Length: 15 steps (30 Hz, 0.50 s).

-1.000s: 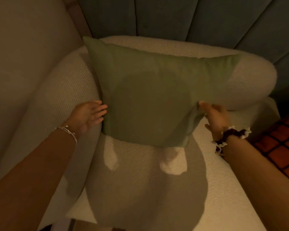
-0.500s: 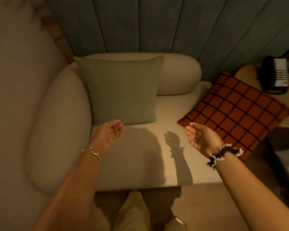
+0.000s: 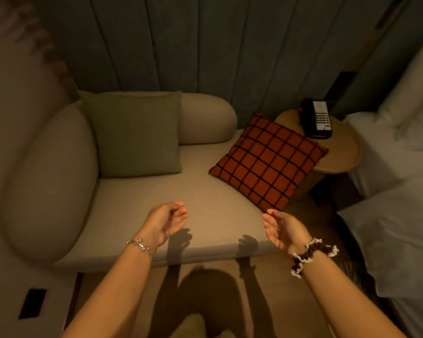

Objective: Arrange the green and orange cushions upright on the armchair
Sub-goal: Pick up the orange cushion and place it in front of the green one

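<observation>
The green cushion (image 3: 137, 132) stands upright in the back left corner of the beige armchair (image 3: 156, 215), leaning on its rounded backrest. The orange cushion (image 3: 269, 162) with a black grid lies tilted at the seat's right end, partly hanging over the edge toward the side table. My left hand (image 3: 166, 222) hovers over the front of the seat with fingers loosely apart, holding nothing. My right hand (image 3: 285, 229), palm facing left and fingers apart, hangs empty just below the orange cushion's lower corner.
A round wooden side table (image 3: 337, 152) with a black telephone (image 3: 316, 118) stands right of the chair. A white bed (image 3: 401, 191) fills the right side. Dark padded wall panels (image 3: 205, 45) run behind the chair. My legs show at the bottom.
Both hands have let go of the green cushion and drawn back toward the seat's front edge. My head has pulled back, bringing the orange cushion, table and bed into view.
</observation>
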Motion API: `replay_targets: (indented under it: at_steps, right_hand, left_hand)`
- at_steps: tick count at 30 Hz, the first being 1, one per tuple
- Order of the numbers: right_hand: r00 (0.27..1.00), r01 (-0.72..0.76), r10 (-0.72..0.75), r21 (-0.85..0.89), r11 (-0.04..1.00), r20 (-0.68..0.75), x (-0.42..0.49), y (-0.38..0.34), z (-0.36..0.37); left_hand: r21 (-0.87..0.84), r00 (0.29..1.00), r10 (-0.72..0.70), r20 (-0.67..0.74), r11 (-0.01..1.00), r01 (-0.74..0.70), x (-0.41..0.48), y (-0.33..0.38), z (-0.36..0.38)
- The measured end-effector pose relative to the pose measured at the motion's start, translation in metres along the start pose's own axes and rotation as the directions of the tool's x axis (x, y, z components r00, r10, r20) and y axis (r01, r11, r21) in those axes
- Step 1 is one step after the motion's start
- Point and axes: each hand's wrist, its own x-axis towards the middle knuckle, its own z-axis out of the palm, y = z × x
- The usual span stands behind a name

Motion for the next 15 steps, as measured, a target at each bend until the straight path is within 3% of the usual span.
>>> replay_targets:
  at_steps: [15]
  right_hand:
    - [0.996,0.0,0.011,0.135,0.991,-0.088,0.013,-0.002,-0.118]
  left_hand:
    - [0.089,0.998,-0.038,-0.052,0.995,0.042,0.013,-0.04,0.071]
